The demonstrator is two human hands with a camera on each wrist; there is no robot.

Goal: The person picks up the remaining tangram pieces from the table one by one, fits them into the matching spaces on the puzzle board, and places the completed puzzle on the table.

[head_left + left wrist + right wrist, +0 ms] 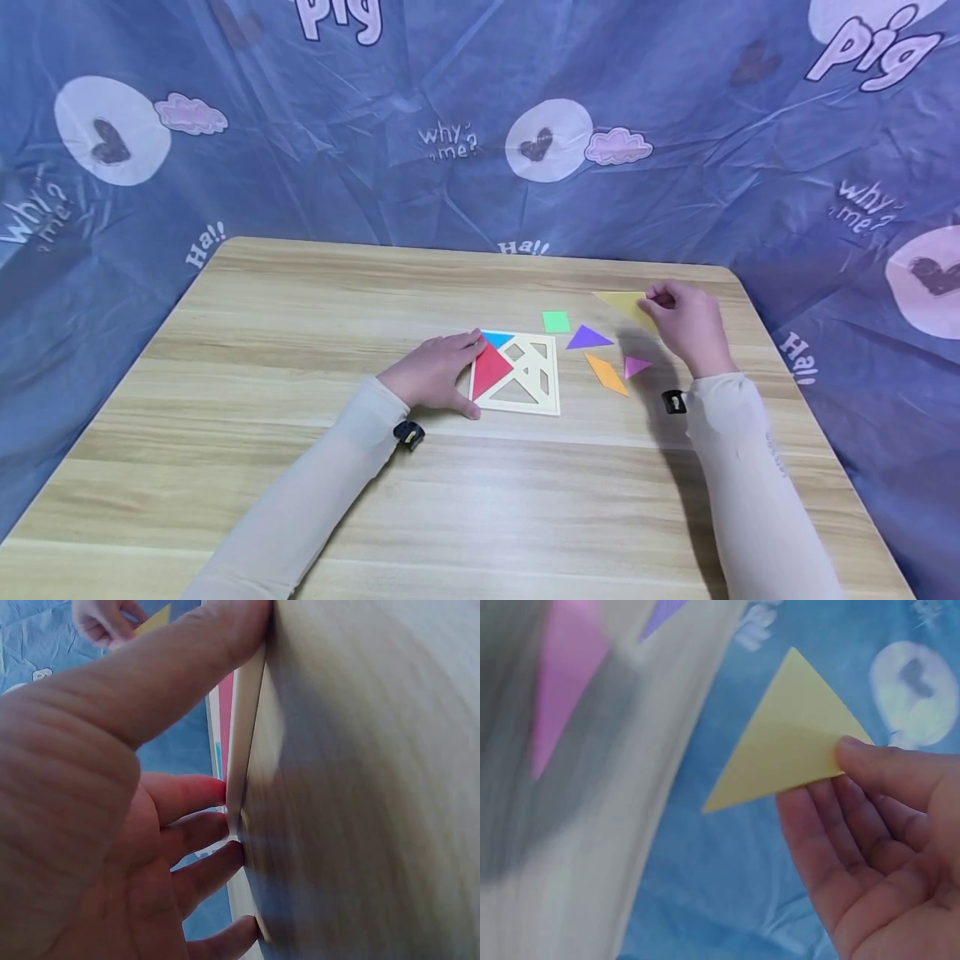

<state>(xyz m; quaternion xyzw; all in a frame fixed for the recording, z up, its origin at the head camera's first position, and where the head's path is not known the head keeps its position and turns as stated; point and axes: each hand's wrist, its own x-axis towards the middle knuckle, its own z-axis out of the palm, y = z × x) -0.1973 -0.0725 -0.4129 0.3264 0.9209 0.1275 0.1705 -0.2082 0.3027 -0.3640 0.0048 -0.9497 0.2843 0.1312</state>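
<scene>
Yellow triangle (621, 303) is what I have my eye on, near the far right part of the tabletop (487, 517), with one corner pinched between the thumb and fingers of the right hand (688, 323). My right wrist view shows it raised off the surface, against the blue cloth (375, 183). Of the two hands, the left one (435, 371) is spread wide and grasps nothing: its fingertips touch the left side of a cream tray (555, 383), the thumb by the near left corner. I can see a red triangle (491, 367) and a blue piece (497, 340) lying in that tray, while several cutouts to their right show bare. Loose between the tray and the right hand, I count a green square (556, 322) just beyond the tray's far right corner, a purple triangle (588, 337), an orange parallelogram (606, 374) and a small pink triangle (636, 366).
</scene>
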